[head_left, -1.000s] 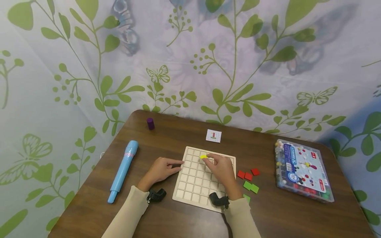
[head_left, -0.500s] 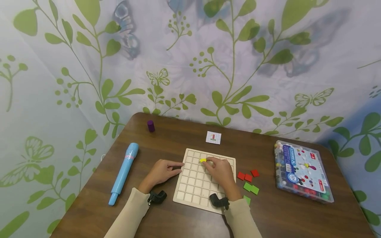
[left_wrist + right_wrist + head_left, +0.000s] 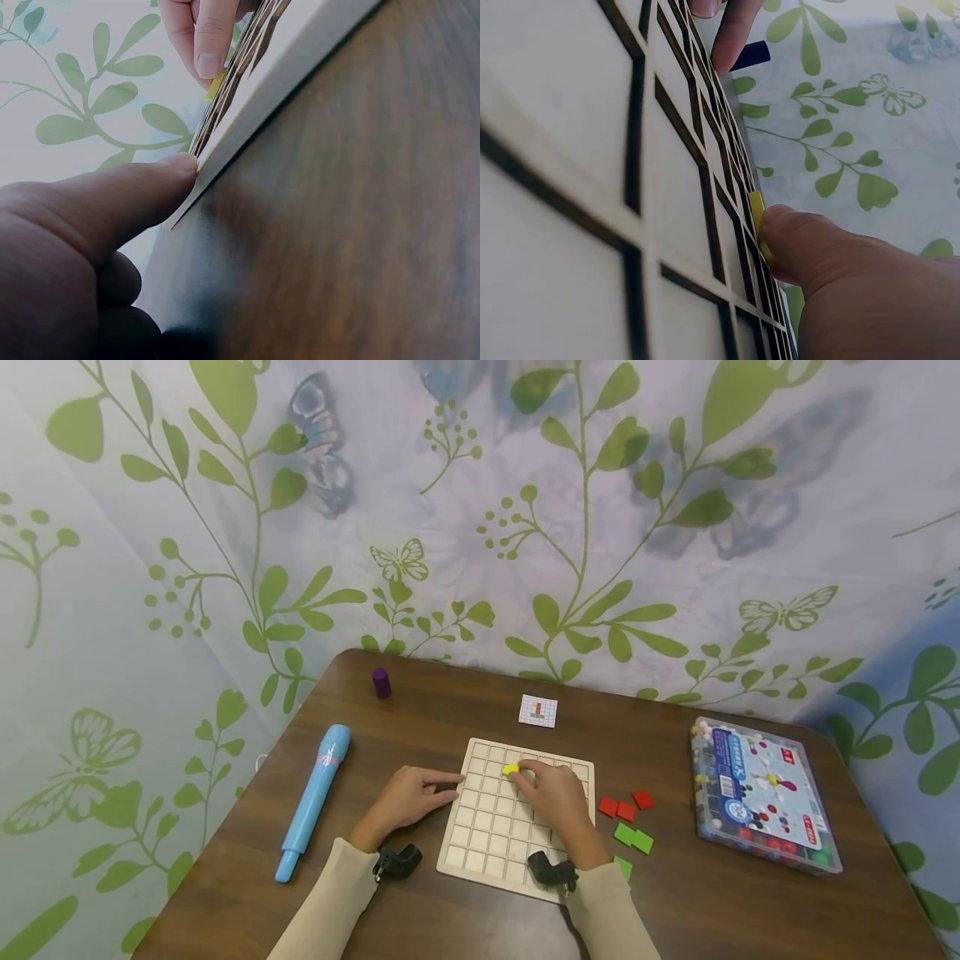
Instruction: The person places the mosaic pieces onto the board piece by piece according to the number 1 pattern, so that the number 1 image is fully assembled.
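Note:
A square wooden board [image 3: 486, 819] with a grid of recessed cells lies on the table. My right hand [image 3: 557, 793] is over its upper part and pinches a yellow square tile [image 3: 511, 769] between thumb and fingers. In the right wrist view the tile [image 3: 758, 219] stands tilted at the grid surface, its face partly covered by the thumb. My left hand [image 3: 409, 795] touches the board's left edge with its extended fingertips. The left wrist view shows one straight digit of that hand [image 3: 112, 199] against the board's side [image 3: 247, 124].
Right of the board lie several red tiles [image 3: 626, 811] and green tiles [image 3: 642, 841]. A small printed grid card [image 3: 538, 711] is behind it. A blue microphone-shaped tube [image 3: 313, 802] and a purple cylinder [image 3: 381, 683] stand left; a clear case of colored balls [image 3: 765, 793] lies far right.
The head view has tilted, shifting the whole scene slightly down. My right hand has brought the yellow tile a little nearer on the board. The left hand stays at the board's edge.

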The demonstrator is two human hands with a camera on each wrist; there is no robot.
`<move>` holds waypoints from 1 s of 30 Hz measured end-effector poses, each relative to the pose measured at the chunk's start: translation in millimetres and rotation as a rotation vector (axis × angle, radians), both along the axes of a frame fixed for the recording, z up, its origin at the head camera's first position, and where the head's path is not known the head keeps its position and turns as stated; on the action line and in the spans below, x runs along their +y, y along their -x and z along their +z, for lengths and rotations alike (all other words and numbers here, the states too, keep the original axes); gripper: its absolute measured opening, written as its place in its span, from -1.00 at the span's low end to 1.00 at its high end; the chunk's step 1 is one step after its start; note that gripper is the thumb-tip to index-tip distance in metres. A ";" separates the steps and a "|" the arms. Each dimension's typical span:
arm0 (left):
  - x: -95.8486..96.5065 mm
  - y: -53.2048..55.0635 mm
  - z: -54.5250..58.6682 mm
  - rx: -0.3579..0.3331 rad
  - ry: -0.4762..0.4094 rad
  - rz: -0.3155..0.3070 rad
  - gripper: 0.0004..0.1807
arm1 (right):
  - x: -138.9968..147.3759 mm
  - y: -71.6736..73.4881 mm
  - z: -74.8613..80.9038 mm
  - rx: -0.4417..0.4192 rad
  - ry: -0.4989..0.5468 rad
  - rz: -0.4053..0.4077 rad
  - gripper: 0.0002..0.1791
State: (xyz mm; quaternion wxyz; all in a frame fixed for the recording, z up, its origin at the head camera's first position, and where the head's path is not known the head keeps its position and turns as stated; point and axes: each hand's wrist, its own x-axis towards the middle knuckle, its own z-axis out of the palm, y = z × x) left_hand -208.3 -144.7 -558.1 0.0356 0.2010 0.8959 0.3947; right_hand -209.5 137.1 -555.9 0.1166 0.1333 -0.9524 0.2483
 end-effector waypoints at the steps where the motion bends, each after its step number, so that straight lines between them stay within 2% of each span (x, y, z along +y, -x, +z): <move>1: 0.1 -0.1 0.1 -0.001 0.000 0.000 -0.69 | -0.1 0.2 -0.3 0.001 -0.009 -0.002 -0.68; 14: -0.4 0.1 0.2 -0.012 -0.009 -0.001 -0.69 | 0.9 0.2 -2.8 0.029 -0.030 0.007 -0.72; 30: -1.3 1.0 -0.4 -0.024 -0.005 -0.008 -0.68 | 0.2 -2.4 2.3 -0.018 -0.023 0.022 -0.70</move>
